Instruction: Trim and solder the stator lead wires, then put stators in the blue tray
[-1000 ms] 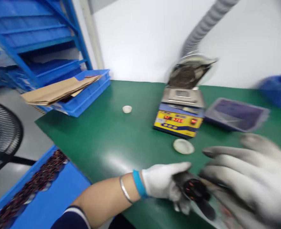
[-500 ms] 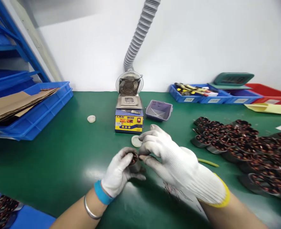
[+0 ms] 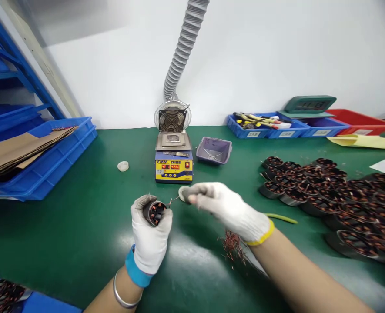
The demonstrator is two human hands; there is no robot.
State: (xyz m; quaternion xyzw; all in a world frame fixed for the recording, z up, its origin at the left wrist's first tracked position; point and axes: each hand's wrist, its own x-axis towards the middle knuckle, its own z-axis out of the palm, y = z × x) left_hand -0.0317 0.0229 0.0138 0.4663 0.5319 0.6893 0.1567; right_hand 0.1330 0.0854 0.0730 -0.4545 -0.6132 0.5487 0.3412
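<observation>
My left hand [image 3: 150, 234], in a white glove with a blue cuff, is wrapped around a motor stator [image 3: 155, 213], a dark cylinder with copper windings inside. The stator's open end is tilted toward me. A thin twisted wire [image 3: 175, 200] runs from its rim to the fingertips of my right hand [image 3: 212, 202]. That hand, in a white knit glove with a yellow hem, is closed in a pinch and blurred by motion. A small round white dish [image 3: 183, 193] lies just behind its fingertips. Below the right wrist is a pile of copper wire scraps [image 3: 233, 244].
A yellow-fronted solder pot [image 3: 174, 168] stands under a ducted fan. Beside it sits a purple tray [image 3: 214, 150]. Many stators [image 3: 309, 184] crowd the right side. Blue bins [image 3: 286, 130] with tools line the back; a blue crate [image 3: 65, 150] holds cardboard at left.
My left hand has moved left and turned the stator's open end toward me. The right hand has drawn away from the stator, leaving the wire stretched between. More wire scraps show.
</observation>
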